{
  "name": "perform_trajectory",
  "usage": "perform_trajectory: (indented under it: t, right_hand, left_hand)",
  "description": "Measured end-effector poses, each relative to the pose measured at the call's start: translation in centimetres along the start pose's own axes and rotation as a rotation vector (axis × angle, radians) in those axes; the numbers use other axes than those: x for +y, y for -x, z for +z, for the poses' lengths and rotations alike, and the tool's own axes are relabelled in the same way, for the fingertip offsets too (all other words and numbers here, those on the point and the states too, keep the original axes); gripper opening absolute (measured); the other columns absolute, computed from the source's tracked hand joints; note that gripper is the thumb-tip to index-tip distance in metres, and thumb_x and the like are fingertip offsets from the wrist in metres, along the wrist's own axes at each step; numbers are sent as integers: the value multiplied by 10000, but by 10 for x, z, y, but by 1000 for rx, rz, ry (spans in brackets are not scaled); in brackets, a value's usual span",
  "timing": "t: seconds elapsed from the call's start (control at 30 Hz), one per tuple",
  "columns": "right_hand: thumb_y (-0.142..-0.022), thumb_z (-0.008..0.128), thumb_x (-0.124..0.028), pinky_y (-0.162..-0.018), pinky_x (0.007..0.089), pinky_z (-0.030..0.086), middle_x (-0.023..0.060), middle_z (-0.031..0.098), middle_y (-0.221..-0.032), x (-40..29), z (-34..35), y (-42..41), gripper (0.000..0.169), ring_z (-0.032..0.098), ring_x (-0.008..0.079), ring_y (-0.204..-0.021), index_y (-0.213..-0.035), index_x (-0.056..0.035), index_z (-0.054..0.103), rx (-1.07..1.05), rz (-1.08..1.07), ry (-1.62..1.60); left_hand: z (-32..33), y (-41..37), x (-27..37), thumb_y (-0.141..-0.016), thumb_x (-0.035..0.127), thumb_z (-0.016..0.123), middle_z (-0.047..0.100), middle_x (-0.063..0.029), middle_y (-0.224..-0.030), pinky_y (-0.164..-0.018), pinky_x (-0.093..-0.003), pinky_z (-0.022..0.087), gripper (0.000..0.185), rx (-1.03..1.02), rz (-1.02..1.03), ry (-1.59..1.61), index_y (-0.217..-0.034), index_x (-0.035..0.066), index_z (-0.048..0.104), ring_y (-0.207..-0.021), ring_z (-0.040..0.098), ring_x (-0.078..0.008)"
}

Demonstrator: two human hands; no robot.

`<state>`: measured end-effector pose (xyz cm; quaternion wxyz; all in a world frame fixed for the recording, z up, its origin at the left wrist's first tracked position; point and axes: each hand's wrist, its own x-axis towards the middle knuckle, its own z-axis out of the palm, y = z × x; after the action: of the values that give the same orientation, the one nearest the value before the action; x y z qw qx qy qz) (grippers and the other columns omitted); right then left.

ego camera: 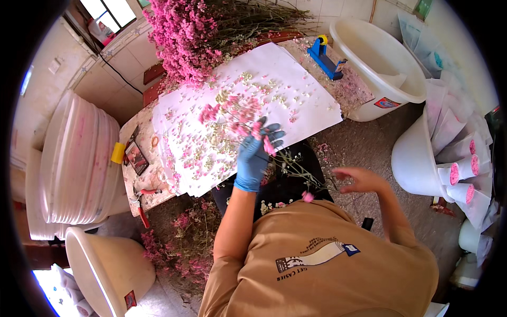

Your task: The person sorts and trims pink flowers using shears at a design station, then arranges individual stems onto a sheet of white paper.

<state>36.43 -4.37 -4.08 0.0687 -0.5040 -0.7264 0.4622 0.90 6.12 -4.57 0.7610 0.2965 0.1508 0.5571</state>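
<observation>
My left hand (255,154), in a blue glove, grips a loose bunch of pink and white small-blossomed flowers (241,115) over the paper. Their stems run down to the right across my lap, where one pink blossom hangs near my shirt. My bare right hand (356,180) is held apart from the stems' ends, its fingers spread, with nothing in it. Under the bunch lies a stack of large white paper sheets (317,107), strewn with fallen petals. A large heap of pink flowers (182,39) lies beyond the paper, its stems pointing right.
A blue tape dispenser (326,59) stands at the table's back right. On its left lie a phone (137,157) and red-handled pruning shears (143,206). Stacked white tubs (79,158) stand at the left. At the right, a tub (414,158) holds paper-wrapped bunches. Flowers litter the floor.
</observation>
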Motion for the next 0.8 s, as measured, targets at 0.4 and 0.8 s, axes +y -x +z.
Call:
perform_trajectory:
  t: [0.4, 0.8]
  right_hand:
    - [-1055, 550, -129, -701, 301, 537, 62, 641, -887, -102, 60, -129, 156, 654, 128, -775, -1109, 12, 589, 198, -565, -622]
    - [-914, 652, 35, -646, 356, 462, 116, 569, -822, -93, 64, -122, 246, 579, 261, -729, -1157, 11, 671, 605, -589, -271]
  left_hand:
    - [16, 60, 12, -872, 122, 785, 631, -103, -1252, -931, -357, 499, 646, -23, -125, -374, -1426, -4, 477, -1097, 610, -203]
    - [58, 78, 107, -841, 33, 699, 600, -136, -1386, -1148, -437, 343, 546, 196, 606, -1626, -1374, 35, 580, -1330, 517, -313]
